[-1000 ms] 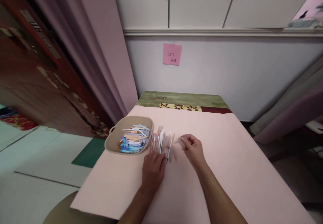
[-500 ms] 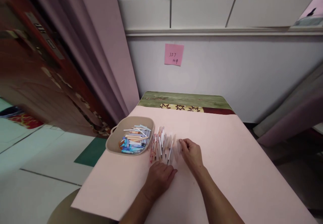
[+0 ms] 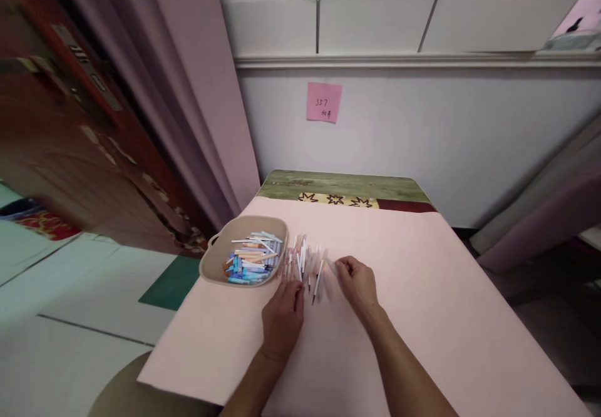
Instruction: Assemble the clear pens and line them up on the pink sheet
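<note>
Several thin white pen refills with dark tips (image 3: 317, 279) lie in a loose pile among clear plastic pieces (image 3: 323, 285) and pinkish clear pen parts (image 3: 287, 263). At the near left end of this pile is my left hand (image 3: 283, 317), its fingers curled together over the tips. What they grip, if anything, is hidden. To the right of the pile, my right hand (image 3: 357, 284) pinches the end of a clear plastic piece (image 3: 331, 267), which slants left toward the refills.
A beige basket (image 3: 211, 267) holding blue, white and orange pen parts (image 3: 253, 260) stands left of the pile. The table has a pink cover (image 3: 413, 292) and a green patterned far end (image 3: 347, 182). Behind it, a pink note (image 3: 323, 102) sticks to the wall.
My left hand has moved left and slightly away from me, and its fingers now cover the near ends of the left pen parts. My right hand stays almost in place.
</note>
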A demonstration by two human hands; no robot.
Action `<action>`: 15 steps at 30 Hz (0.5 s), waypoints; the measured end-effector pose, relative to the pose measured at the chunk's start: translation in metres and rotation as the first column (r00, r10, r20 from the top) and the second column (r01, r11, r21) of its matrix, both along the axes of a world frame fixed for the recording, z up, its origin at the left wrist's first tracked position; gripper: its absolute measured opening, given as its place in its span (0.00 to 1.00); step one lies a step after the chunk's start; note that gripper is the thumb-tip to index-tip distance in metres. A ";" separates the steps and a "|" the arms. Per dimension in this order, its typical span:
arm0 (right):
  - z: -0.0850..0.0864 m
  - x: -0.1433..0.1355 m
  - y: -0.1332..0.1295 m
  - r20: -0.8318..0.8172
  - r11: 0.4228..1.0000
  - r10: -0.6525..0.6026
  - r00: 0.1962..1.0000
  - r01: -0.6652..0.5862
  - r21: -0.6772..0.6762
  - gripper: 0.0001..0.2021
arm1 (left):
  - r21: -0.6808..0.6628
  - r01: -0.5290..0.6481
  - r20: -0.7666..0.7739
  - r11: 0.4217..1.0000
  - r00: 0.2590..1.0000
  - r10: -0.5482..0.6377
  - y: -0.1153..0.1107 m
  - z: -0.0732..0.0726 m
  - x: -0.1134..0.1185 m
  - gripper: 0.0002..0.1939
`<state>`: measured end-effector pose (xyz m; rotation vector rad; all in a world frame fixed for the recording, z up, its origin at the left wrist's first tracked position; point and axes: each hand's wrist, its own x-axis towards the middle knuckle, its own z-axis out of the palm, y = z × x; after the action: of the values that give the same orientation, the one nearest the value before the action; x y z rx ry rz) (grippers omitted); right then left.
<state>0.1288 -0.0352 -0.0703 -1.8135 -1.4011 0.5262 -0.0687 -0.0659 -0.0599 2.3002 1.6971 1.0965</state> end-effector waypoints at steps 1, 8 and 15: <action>0.000 0.000 0.000 0.018 1.000 0.007 1.000 -0.007 -0.005 0.13 | -0.042 0.003 -0.028 0.999 1.000 -0.004 0.000 0.002 0.004 0.08; 0.003 -0.001 0.000 0.055 0.999 0.023 0.998 -0.021 -0.039 0.12 | -0.349 -0.072 -0.238 0.934 0.971 -0.014 0.009 0.015 0.038 0.08; 0.005 0.000 0.001 0.041 0.999 0.019 0.999 -0.018 -0.028 0.14 | -0.440 -0.109 -0.258 0.892 0.966 -0.009 0.011 0.021 0.043 0.11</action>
<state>0.1284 -0.0344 -0.0650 -1.8450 -1.4460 0.5227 -0.0257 -0.0553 -0.0391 2.1637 1.8614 0.3546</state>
